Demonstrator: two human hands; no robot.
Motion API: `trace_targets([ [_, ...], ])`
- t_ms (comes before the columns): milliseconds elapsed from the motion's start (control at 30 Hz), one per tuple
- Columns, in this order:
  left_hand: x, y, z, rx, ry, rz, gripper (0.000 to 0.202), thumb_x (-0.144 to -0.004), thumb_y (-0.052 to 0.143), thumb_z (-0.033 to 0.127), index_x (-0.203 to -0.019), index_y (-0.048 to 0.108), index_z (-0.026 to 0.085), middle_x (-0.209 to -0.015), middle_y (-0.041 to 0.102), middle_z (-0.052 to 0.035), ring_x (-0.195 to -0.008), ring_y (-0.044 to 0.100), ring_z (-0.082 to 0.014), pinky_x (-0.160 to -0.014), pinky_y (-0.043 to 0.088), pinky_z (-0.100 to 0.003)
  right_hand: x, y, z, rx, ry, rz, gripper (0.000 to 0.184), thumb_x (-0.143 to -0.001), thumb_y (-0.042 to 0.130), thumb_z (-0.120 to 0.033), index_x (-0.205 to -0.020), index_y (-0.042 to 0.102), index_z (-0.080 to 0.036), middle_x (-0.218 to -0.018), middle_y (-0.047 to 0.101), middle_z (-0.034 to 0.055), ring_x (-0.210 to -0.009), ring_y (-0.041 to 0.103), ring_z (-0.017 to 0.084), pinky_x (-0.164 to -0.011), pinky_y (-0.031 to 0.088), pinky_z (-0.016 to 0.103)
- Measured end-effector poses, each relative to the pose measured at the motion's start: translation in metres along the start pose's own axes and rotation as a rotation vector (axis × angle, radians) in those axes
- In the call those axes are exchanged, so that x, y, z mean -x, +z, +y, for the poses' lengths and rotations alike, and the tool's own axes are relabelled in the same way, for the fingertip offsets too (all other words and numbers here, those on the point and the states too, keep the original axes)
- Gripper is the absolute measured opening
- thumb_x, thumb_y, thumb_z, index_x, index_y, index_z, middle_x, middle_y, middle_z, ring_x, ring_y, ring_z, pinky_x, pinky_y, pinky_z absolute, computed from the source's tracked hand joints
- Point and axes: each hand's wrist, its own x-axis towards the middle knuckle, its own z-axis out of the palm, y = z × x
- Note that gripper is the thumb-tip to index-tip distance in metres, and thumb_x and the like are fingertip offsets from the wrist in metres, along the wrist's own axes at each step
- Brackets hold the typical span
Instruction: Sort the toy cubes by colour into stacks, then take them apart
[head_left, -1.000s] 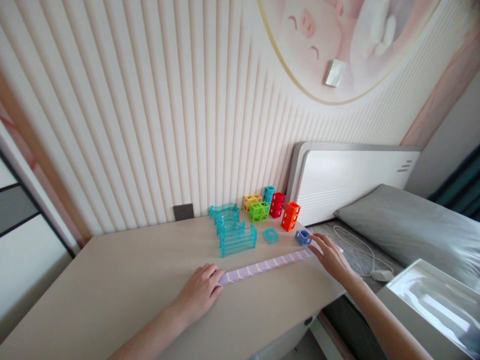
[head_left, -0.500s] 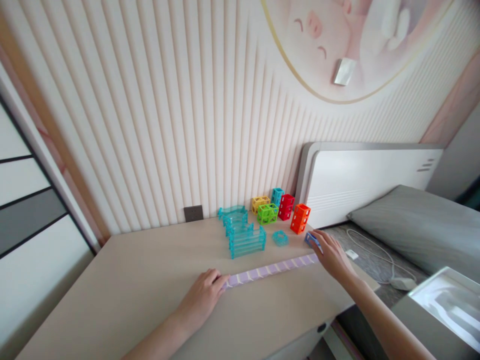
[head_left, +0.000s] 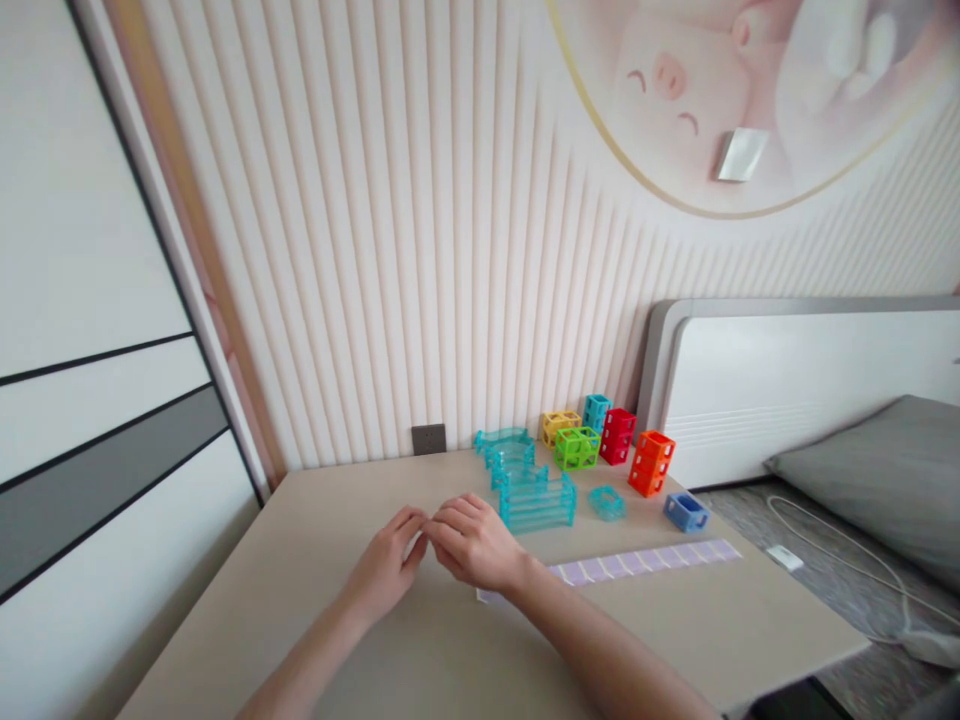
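My left hand is above the table, thumb and fingers pinched together. My right hand meets it, its fingers bent and closed against the left fingertips. Whatever is between them, if anything, is too small or hidden to make out. Beneath my right wrist runs a flat purple strip with pale cross lines, partly covered by the wrist. Just beyond the right hand stand clear teal fence pieces, with a flat teal ring-shaped piece beside them. A blue open-frame block rests past the strip's right part.
Orange, red, green, yellow and teal open-frame blocks stand towards the back right of the table. A dark wall socket sits at the back edge. Right of the table is a bed with a grey pillow.
My right hand has left the blue block and crossed left to my left hand. My left hand has let go of the purple strip. The view has turned left.
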Motion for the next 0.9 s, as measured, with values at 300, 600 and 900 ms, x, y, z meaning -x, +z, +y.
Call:
trace_targets([
  [300, 0.017, 0.005, -0.026, 0.07, -0.121, 0.118, 0.023, -0.098, 0.045, 0.024, -0.105, 0.067, 0.022, -0.1, 0.069, -0.0069, -0.098, 0.067, -0.0206, -0.089, 0.054, -0.034, 0.026, 0.025, -0.011, -0.182, 0.034, -0.038, 0.017, -0.096, 0.049, -0.015, -0.102, 0.064, -0.019, -0.086, 0.069, 0.0059, -0.083, 0.062, 0.019, -0.076, 0.045, 0.03],
  [600, 0.018, 0.004, -0.01, 0.061, -0.09, 0.001, 0.02, -0.095, 0.049, 0.019, -0.098, 0.069, 0.02, -0.096, 0.071, -0.0068, -0.094, 0.066, -0.0214, -0.088, 0.053, -0.036, 0.025, 0.021, -0.002, -0.224, 0.126, -0.055, 0.02, -0.097, 0.049, -0.016, -0.104, 0.067, -0.02, -0.084, 0.069, 0.0067, -0.081, 0.063, 0.02, -0.076, 0.046, 0.032],
  [900, 0.018, 0.004, -0.015, 0.05, -0.096, -0.027, 0.021, -0.096, 0.048, 0.02, -0.096, 0.068, 0.019, -0.094, 0.071, -0.0069, -0.093, 0.065, -0.0208, -0.088, 0.051, -0.035, 0.027, 0.018, -0.002, -0.215, 0.141, -0.082, 0.019, -0.097, 0.049, -0.017, -0.103, 0.068, -0.02, -0.084, 0.07, 0.007, -0.082, 0.063, 0.021, -0.077, 0.045, 0.032],
])
